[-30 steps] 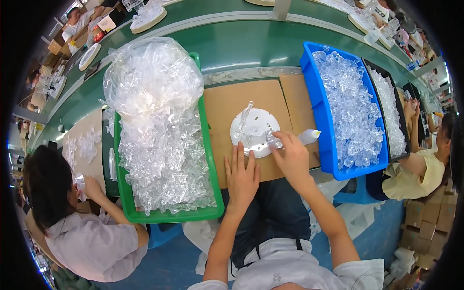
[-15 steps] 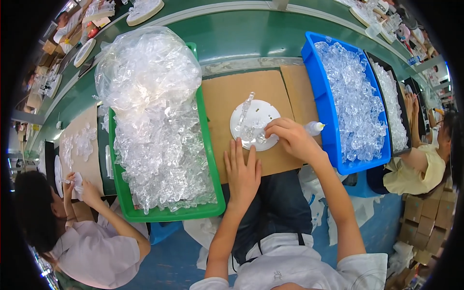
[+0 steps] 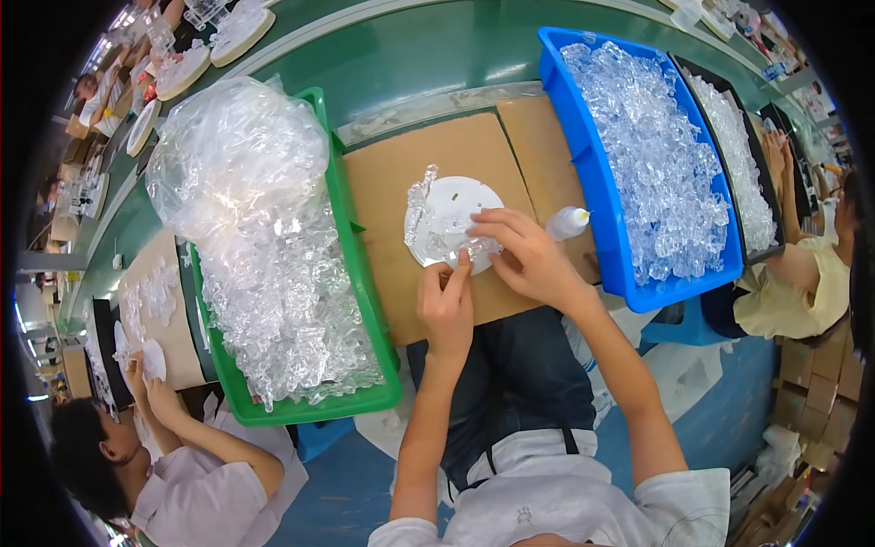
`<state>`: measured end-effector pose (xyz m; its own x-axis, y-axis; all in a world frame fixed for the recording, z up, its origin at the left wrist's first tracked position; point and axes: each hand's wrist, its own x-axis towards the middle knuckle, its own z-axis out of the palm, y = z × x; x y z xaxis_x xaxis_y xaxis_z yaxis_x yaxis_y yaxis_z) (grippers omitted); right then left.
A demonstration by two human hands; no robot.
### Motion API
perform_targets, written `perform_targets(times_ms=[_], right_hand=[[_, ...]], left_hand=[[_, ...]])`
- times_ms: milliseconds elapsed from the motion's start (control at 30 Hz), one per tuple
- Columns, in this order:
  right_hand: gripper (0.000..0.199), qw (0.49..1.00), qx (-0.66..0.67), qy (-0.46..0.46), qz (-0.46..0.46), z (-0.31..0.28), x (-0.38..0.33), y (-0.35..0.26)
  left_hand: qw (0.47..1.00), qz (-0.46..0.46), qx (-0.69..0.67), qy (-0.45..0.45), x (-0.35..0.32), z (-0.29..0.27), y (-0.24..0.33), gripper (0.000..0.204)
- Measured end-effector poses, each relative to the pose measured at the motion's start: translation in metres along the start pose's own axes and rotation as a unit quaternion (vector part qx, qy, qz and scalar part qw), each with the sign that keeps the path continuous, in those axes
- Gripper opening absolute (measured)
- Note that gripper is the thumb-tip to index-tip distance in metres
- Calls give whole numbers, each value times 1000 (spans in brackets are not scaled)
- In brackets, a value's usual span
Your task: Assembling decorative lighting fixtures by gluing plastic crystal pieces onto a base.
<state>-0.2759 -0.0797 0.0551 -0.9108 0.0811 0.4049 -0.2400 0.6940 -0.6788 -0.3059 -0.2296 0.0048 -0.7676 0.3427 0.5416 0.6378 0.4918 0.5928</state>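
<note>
A round white disc (image 3: pixel 463 193) with small slots lies on the cardboard sheet (image 3: pixel 375 187) before me. Several clear plastic pieces rest on it; one long clear piece (image 3: pixel 417 211) stands out past its left rim. At the disc's near edge my left hand (image 3: pixel 447 314) is closed, thumb and forefinger pinching a clear plastic piece (image 3: pixel 445 248). My right hand (image 3: pixel 529 258) comes over the disc's right side, fingers bent and closed on clear plastic; fingertips partly hide it. Just beyond that hand stands a small white squeeze bottle (image 3: pixel 567 223) with a yellowish tip.
At left, a green bin (image 3: pixel 369 408) holds clear plastic pieces and a bulging clear bag (image 3: pixel 241 164). A blue bin (image 3: pixel 597 196) of clear pieces stands at right, beside a black tray (image 3: pixel 761 248). Co-workers sit on both sides, the left one (image 3: pixel 205 474) handling white discs.
My left hand has gone from lying flat with fingers spread to a pinch at the disc's near edge. The long clear piece now lies farther left on the disc. The view has shifted.
</note>
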Motion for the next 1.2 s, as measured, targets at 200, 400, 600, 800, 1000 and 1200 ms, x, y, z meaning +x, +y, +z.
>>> perform_targets(times_ms=[200, 400, 600, 800, 1000, 1200], right_hand=[[38, 974, 28, 210, 85, 6, -78, -17], [54, 938, -15, 305, 161, 6, -71, -18], [60, 935, -60, 302, 178, -2, -51, -12], [55, 923, -113, 297, 215, 2, -50, -10], [48, 920, -248, 256, 164, 8, -51, 9], [45, 941, -113, 271, 171, 6, -66, 2]], left_hand=[[999, -12, 29, 23, -1, 3, 8, 18], [998, -26, 37, 36, -4, 8, 14, 11], [996, -21, 86, 28, -4, 10, 20, 14], [990, 11, 137, 13, 1, 9, 21, 19], [983, 42, 178, -31, -2, 9, 17, 28], [993, 36, 108, 23, -9, 20, 16, 34]])
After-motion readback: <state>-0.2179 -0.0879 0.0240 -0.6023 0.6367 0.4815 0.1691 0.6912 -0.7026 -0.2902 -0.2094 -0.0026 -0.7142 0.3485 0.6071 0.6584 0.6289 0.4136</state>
